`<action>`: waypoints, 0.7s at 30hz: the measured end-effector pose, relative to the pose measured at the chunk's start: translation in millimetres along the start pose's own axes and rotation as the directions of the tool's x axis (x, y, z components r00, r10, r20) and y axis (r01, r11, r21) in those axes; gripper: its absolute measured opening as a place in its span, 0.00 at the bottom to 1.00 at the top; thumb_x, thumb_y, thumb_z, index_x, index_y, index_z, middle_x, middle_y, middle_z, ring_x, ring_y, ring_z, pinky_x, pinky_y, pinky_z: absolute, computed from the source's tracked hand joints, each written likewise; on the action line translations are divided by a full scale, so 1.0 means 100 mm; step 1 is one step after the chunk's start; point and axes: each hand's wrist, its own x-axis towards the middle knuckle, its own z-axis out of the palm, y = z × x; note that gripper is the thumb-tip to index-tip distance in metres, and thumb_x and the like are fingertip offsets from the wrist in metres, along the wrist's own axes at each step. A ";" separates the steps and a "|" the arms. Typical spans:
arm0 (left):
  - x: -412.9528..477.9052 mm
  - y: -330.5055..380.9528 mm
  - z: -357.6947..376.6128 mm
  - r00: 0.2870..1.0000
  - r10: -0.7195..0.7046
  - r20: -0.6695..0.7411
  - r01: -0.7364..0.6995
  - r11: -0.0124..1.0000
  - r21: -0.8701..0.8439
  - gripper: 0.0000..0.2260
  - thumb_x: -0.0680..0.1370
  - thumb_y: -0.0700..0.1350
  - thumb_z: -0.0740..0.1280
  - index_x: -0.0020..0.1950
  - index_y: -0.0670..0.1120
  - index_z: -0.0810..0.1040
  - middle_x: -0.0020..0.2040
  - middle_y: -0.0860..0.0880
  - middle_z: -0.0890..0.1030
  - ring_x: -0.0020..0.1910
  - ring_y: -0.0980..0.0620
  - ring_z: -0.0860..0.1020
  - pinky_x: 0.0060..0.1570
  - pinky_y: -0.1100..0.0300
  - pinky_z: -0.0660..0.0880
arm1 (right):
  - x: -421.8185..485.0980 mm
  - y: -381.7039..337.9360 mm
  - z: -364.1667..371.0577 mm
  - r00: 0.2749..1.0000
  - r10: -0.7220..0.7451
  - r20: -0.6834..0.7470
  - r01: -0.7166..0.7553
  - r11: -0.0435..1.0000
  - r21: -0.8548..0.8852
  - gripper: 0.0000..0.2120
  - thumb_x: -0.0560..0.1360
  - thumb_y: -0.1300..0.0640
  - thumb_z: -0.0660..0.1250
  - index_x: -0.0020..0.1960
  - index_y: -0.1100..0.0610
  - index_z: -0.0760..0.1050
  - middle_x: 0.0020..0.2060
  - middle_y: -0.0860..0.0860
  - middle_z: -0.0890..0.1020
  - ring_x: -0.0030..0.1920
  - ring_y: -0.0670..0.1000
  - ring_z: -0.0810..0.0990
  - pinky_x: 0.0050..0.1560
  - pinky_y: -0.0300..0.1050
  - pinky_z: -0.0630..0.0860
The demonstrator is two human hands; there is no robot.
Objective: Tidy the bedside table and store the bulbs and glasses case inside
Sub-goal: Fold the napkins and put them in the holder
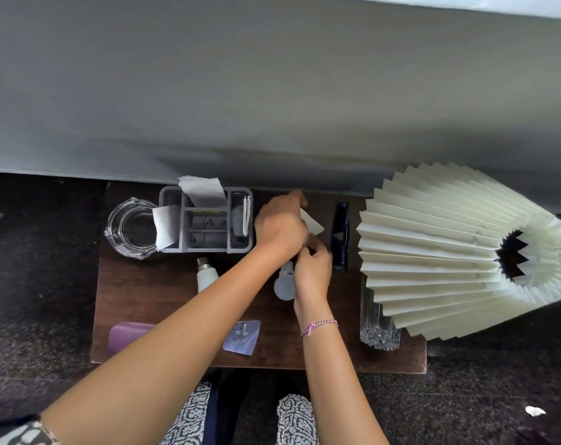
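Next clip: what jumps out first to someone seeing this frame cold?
The big pleated cream lampshade at the right end of the table dominates. Mid-table, the left hand and right hand meet on a white slip, with a grey organiser holding tissues just left of them.

A home bedroom: wooden bedside table, pleated lamp, glasses, grey wall.

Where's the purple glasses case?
In the head view, the lilac plastic glasses case lies at the front left corner of the dark wooden bedside table, partly under the left forearm, left of the clear adhesive hook.
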 end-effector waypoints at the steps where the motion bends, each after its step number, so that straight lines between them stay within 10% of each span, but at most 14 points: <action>1: -0.05 -0.01 -0.01 0.999 0.026 -0.043 -0.027 0.999 -0.028 0.15 0.75 0.39 0.65 0.62 0.49 0.73 0.55 0.46 0.79 0.53 0.46 0.77 0.40 0.58 0.67 | -0.04 0.00 -0.01 0.999 -0.035 -0.009 0.035 0.999 -0.036 0.19 0.79 0.62 0.57 0.70 0.61 0.66 0.66 0.58 0.70 0.66 0.55 0.70 0.68 0.52 0.68; 8: -0.35 -0.07 -0.19 0.961 0.140 -0.239 -0.160 0.985 -0.068 0.12 0.74 0.41 0.64 0.57 0.50 0.75 0.49 0.48 0.81 0.50 0.47 0.78 0.40 0.58 0.68 | -0.36 -0.04 0.01 0.952 -0.295 -0.077 0.278 0.943 -0.181 0.25 0.74 0.66 0.65 0.69 0.61 0.62 0.65 0.56 0.67 0.67 0.55 0.65 0.66 0.53 0.67; 21: -0.75 -0.41 -0.58 0.967 -0.053 -0.247 -0.049 0.920 -0.390 0.09 0.77 0.51 0.63 0.48 0.48 0.80 0.41 0.53 0.79 0.44 0.52 0.78 0.40 0.60 0.72 | -0.74 0.05 0.02 0.763 -0.646 -0.037 0.626 0.751 -0.209 0.10 0.74 0.68 0.62 0.47 0.53 0.71 0.43 0.45 0.74 0.41 0.42 0.73 0.42 0.24 0.67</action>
